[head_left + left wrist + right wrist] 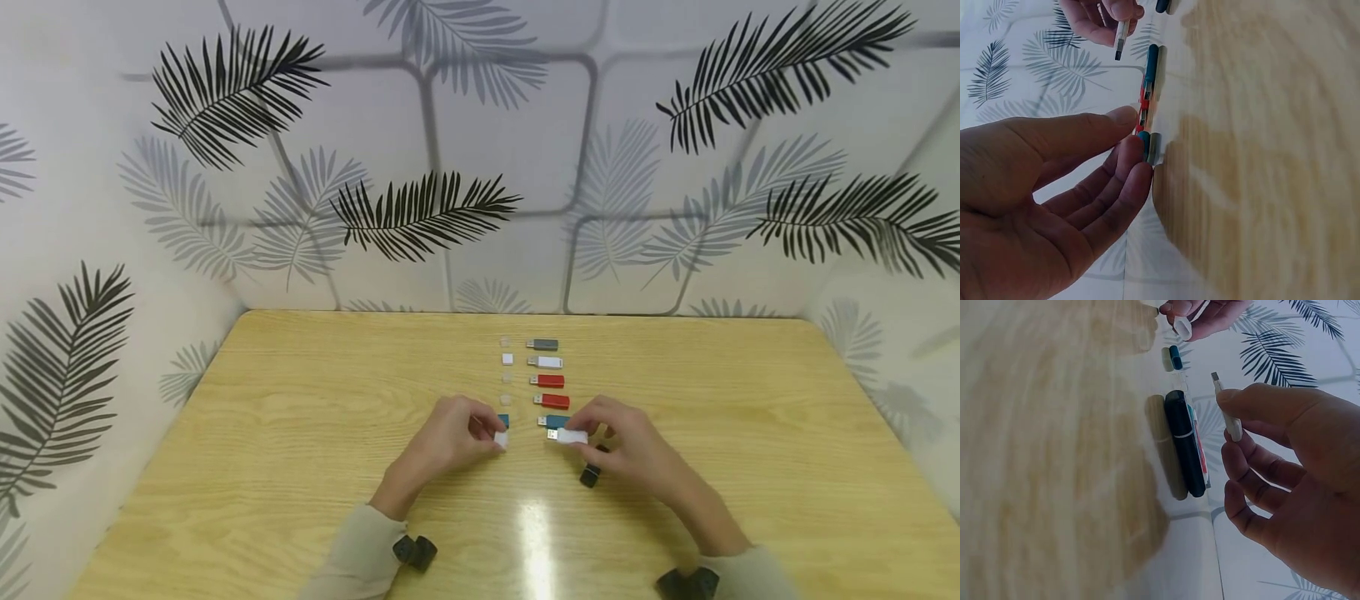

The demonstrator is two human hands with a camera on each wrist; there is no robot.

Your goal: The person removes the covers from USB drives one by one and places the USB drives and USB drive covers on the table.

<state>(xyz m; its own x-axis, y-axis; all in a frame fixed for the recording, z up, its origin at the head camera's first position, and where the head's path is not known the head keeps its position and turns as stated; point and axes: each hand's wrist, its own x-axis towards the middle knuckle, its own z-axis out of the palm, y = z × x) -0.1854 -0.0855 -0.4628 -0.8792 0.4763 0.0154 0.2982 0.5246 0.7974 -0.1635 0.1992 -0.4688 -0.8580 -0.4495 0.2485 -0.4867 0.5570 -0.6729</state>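
Between its thumb and fingertips, my left hand (457, 437) pinches a small white cap (501, 440), whose hollow opening shows in the right wrist view. My right hand (628, 440) pinches a white USB flash drive (573, 436) by its body, the metal plug bare and pointing left toward the cap. The drive and cap are apart. Just beyond the right fingers lies a blue flash drive (556, 422), and its blue cap (503, 421) is close by the left fingertips. Partly covered by the right hand, a black capped stick (591, 475) lies on the table.
Farther back on the wooden table (300, 433), uncapped drives form a column: two red, one white (550, 362) and one grey (546, 344). Left of them run their caps, one white (507, 359), the others clear. A leaf-patterned wall (510, 167) stands behind the table.
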